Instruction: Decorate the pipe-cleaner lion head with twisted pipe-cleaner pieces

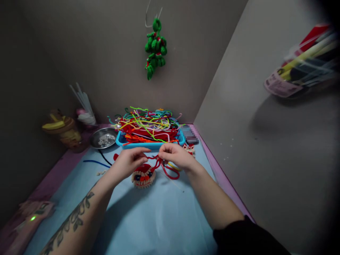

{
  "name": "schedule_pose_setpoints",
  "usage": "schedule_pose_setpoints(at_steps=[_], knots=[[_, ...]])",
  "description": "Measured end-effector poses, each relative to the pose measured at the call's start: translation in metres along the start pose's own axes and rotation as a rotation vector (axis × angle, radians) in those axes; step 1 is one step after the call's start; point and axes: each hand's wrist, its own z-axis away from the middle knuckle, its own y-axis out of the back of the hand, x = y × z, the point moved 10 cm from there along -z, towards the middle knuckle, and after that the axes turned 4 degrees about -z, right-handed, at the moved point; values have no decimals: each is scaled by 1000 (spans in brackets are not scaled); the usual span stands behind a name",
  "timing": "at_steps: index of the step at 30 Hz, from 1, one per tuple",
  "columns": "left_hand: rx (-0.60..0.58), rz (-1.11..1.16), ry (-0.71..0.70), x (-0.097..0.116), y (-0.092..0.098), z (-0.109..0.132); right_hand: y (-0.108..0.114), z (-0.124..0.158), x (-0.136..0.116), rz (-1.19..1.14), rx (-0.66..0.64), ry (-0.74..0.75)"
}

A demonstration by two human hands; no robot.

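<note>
Near the middle of the blue mat, my right hand (174, 154) pinches a red strand (157, 163) between thumb and fingertips. My left hand (130, 162) is close on the other side, thumb and index finger apart, with part of the red strand near their tips. Below the hands sits a round knitted-looking piece (143, 178) in cream and red, with dark eye-like spots and an orange-red middle. Red and yellow loops that look like scissors handles (172, 173) lie under my right hand, partly hidden by it.
Behind the hands, a blue tray (148, 145) overflows with colourful fuzzy strands (151, 127). A metal bowl (103, 139) of small pale bits stands left of it, beside a brown cup (69, 136). A green ornament (156, 49) hangs on the back wall; a wall holder (283, 85) is right.
</note>
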Motion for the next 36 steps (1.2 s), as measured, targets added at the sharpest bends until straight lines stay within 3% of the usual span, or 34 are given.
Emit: schedule_pose_setpoints(at_steps=[3, 6, 8, 15, 20, 27, 32, 36], knots=[[-54, 30, -13, 3, -12, 0, -3, 0, -2, -18, 7, 20], [-134, 206, 7, 9, -29, 3, -4, 0, -8, 46, 61, 50], [-117, 289, 39, 8, -32, 3, -7, 0, -12, 63, 93, 74], [83, 399, 124, -6, -22, 0, -9, -3, -6, -178, 223, 95], [218, 394, 101, -6, -10, -1, -10, -3, 3, -253, 264, 66], [165, 395, 105, -10, -17, -1, -9, 1, -8, -7, 300, 117], [209, 481, 104, -9, -12, -1, -12, 2, -15, 71, 249, 146], [195, 425, 80, -3, -12, -1, -14, 1, -15, 104, 221, 150]])
